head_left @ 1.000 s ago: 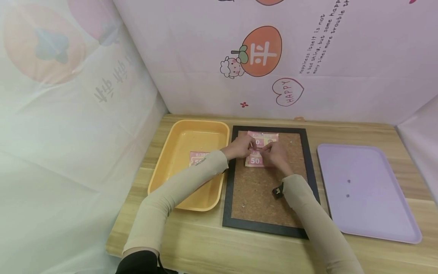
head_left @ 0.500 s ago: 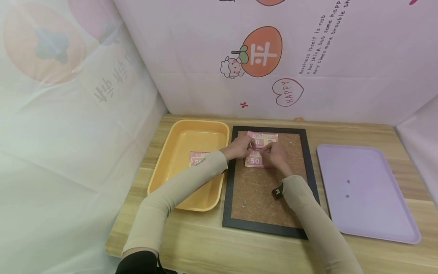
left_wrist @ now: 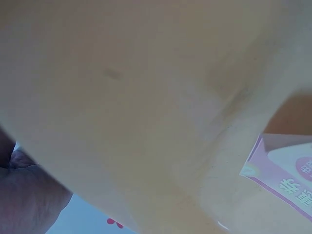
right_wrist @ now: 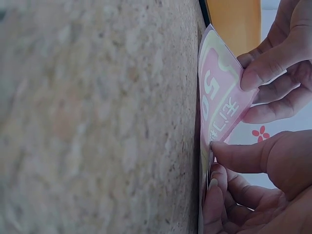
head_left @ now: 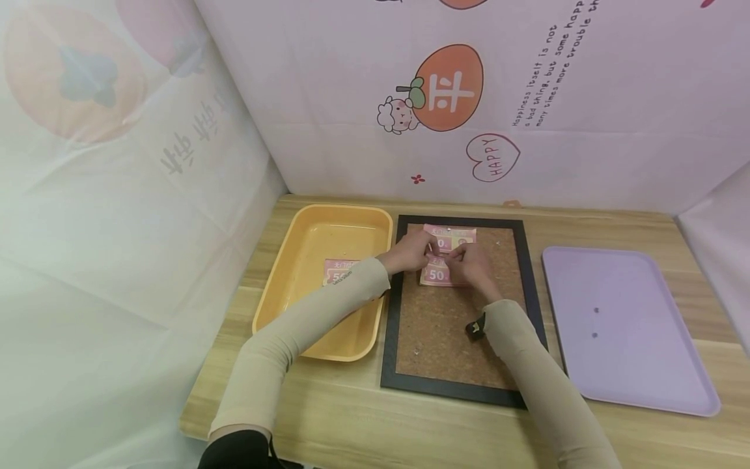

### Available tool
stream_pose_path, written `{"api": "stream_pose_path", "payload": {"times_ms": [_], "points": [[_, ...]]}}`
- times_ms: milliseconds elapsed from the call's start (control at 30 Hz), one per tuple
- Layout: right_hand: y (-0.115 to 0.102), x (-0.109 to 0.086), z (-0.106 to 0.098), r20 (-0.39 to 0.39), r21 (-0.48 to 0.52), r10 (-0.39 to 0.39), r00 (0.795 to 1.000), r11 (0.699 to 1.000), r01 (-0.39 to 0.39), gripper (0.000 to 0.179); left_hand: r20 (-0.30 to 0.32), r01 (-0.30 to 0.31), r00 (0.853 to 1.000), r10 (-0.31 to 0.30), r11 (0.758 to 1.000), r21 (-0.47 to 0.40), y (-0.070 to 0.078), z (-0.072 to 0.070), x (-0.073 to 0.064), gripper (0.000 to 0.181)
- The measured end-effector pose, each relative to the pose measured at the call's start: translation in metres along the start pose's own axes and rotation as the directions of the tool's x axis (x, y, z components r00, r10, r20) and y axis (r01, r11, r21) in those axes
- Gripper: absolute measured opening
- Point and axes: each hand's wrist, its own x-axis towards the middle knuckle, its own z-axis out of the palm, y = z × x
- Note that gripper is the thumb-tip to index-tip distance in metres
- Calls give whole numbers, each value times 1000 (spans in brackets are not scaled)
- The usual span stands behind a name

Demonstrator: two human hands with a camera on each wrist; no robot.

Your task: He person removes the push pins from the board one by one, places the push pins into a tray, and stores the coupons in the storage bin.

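Note:
Both my hands meet over the corkboard (head_left: 439,332), at the top edge of a pink paper coupon (head_left: 435,276) printed with 50. In the right wrist view my left hand (right_wrist: 285,63) pinches the coupon's upper edge and lifts it off the cork. My right hand (head_left: 471,266) has its thumb and fingers curled together at that same edge. A small push pin seems to sit between them, mostly hidden by the fingertips. Just above, a second coupon (head_left: 469,240) lies on the board with a clear push pin (head_left: 448,229) at its top.
To the left stands a yellow tray (head_left: 305,218) with another coupon (head_left: 338,268) in it, partly under my sleeve. A purple tray (head_left: 633,365) at the right bears two small pins (head_left: 596,310). Other clear pins (head_left: 416,352) sit in the cork. A printed cloth (head_left: 351,156) hangs behind.
Hardly anything differs. Both hands stay at the coupon's top edge, and the trays and board keep their places.

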Motion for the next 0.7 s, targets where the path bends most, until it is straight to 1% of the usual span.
{"api": "stream_pose_path", "payload": {"times_ms": [167, 400, 633, 700], "points": [[0, 0, 0, -1, -3, -7, 1000, 1000, 7, 29, -9, -6, 1000, 6, 1000, 4, 0, 1, 0, 27], [-1, 0, -1, 3, 0, 29, 1000, 1000, -29, 25, -2, 10, 1000, -10, 1000, 8, 0, -1, 0, 30], [-2, -1, 0, 22, 7, 23, 1000, 1000, -23, 27, -9, 34, 999, -34, 999, 19, -1, -1, -2, 27], [-1, -1, 0, 21, 9, 28, 999, 1000, -28, 26, -16, 33, 999, -32, 999, 20, 0, -1, -2, 27]]}}
